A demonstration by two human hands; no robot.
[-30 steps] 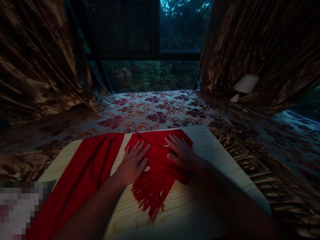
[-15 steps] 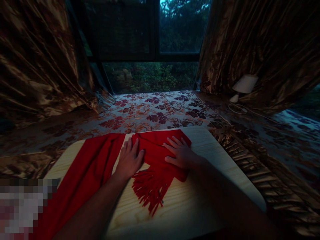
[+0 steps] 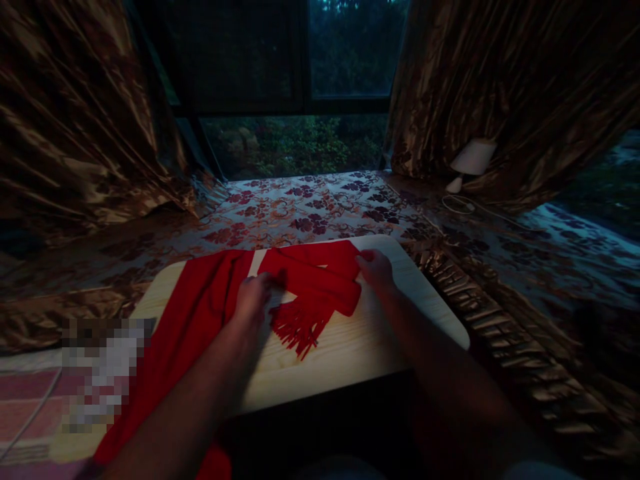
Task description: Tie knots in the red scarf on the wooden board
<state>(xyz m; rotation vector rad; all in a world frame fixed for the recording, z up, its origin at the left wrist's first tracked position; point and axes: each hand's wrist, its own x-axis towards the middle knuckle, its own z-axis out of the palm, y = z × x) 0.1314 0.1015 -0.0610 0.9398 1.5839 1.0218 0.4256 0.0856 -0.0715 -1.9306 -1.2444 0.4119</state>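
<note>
A red scarf [image 3: 320,283] lies on a pale wooden table [image 3: 320,380], part of it folded across itself. Its fringed end [image 3: 300,327] points toward me, and a long stretch hangs over the near left edge. My right hand [image 3: 377,269] pinches the far right corner of the folded part between thumb and fingers. At the left side of that part, my left hand [image 3: 254,297] is closed with its fingertips on the cloth edge; the dim light partly hides the grip.
Behind the table spreads a floral cloth [image 3: 300,213] up to a window. Patterned curtains [image 3: 80,120] hang on both sides. A small white lamp [image 3: 474,159] with a looped cord stands at the right. Blurred squares cover something at the table's left.
Both hands were lying flat with fingers spread on the scarf; now their fingers are closed at its edges. The view has shifted, showing more of the table's near edge.
</note>
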